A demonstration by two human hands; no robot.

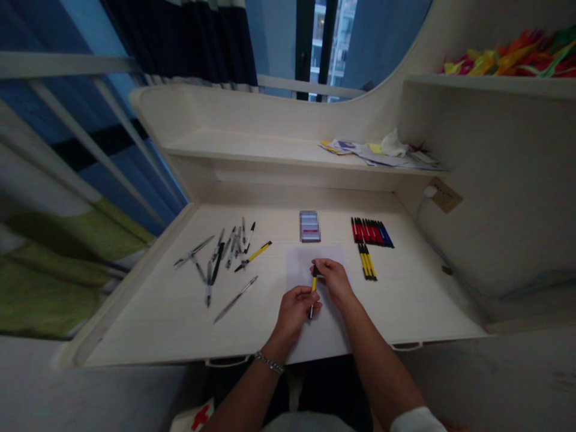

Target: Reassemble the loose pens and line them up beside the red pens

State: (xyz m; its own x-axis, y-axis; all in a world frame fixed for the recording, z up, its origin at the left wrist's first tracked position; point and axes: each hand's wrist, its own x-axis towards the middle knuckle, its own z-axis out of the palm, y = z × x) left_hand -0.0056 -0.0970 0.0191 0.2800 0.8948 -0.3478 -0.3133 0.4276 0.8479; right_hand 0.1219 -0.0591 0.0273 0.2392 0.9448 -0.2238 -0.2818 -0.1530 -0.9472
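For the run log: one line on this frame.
left hand: holding yellow-and-black pen | right hand: pinching same pen | below: white paper sheet

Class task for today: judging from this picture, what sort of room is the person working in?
Probably a student dormitory room: a built-in desk with a shelf stands beside white bed-style rails, and pens lie sorted on the desk.

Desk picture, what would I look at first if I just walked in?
Your eye would likely go first to the left hand and right hand holding a yellow-and-black pen over a white sheet mid-desk. Next comes the neat row of red, black and blue pens to their right. High in the top right corner, a bright multicoloured heap sits on a shelf.
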